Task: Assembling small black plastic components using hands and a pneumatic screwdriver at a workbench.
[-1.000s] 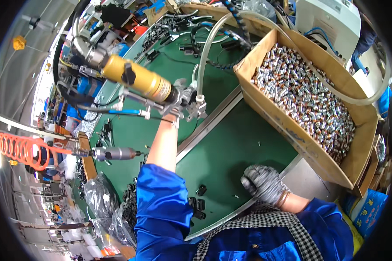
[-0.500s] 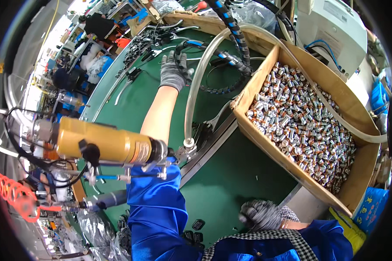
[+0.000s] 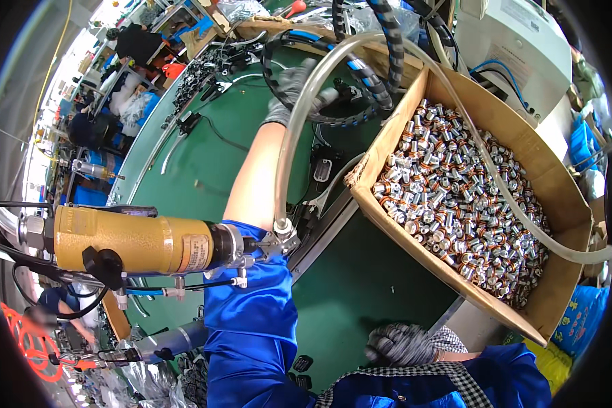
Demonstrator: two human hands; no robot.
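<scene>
My left hand [image 3: 294, 92], in a grey-striped glove, reaches to the far part of the green table. A black-and-blue wrapped hose [image 3: 268, 64] loops across it; motion blur hides whether the fingers grip it. Beyond and beside that hand lie brake levers with black clamps and silver blades, one lever [image 3: 177, 139] to its left. My right hand [image 3: 402, 344], gloved too, rests curled low on the table near my apron. Its fingers are closed, and anything inside them is hidden. Just left of it lie small black pads [image 3: 302, 364].
A cardboard box [image 3: 449, 268] of small metal fittings [image 3: 466, 204] fills the right side. A yellow pneumatic tool [image 3: 132, 238] hangs over my left forearm, with a clear hose [image 3: 285, 156] arching up from its head. A metal rail [image 3: 326, 234] crosses the table.
My left hand has moved right and farther away, and the wrapped hose now loops wider around it. My right hand has shifted slightly left. The view has moved a little.
</scene>
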